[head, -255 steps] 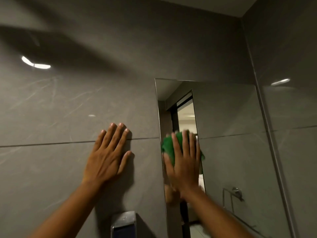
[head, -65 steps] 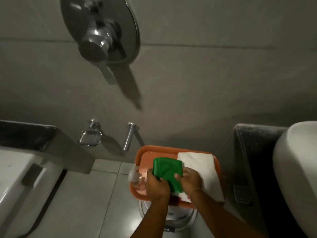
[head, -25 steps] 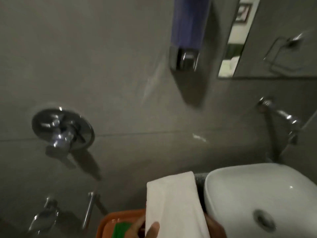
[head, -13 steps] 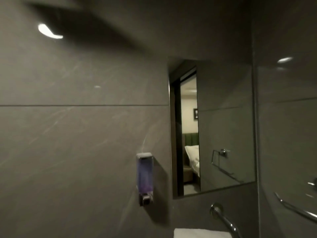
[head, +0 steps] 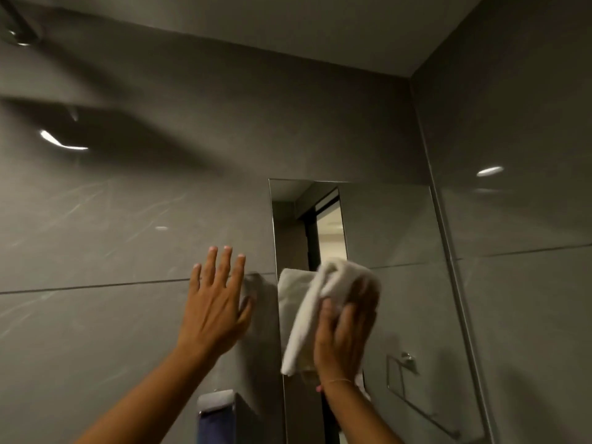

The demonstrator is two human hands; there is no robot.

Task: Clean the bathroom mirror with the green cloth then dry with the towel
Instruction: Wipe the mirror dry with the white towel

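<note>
The bathroom mirror (head: pixel 394 225) hangs on the grey tiled wall at right of centre. My right hand (head: pixel 344 334) holds the white towel (head: pixel 320 302) bunched up and presses it against the mirror's left half; part of the towel hangs down past my palm. My left hand (head: pixel 216 302) is spread flat, fingers apart, on or just off the wall tile left of the mirror's edge. The green cloth is not in view.
A soap dispenser (head: pixel 217 415) is fixed to the wall below my left forearm. The side wall (head: pixel 519 219) meets the mirror's right edge at the corner. The mirror reflects a doorway and a chrome rail (head: pixel 407 366).
Ten seconds ago my right hand wiped the mirror with the green cloth. The cloth went into the orange tray, the towel was picked up, and both hands are now raised to the wall and mirror.
</note>
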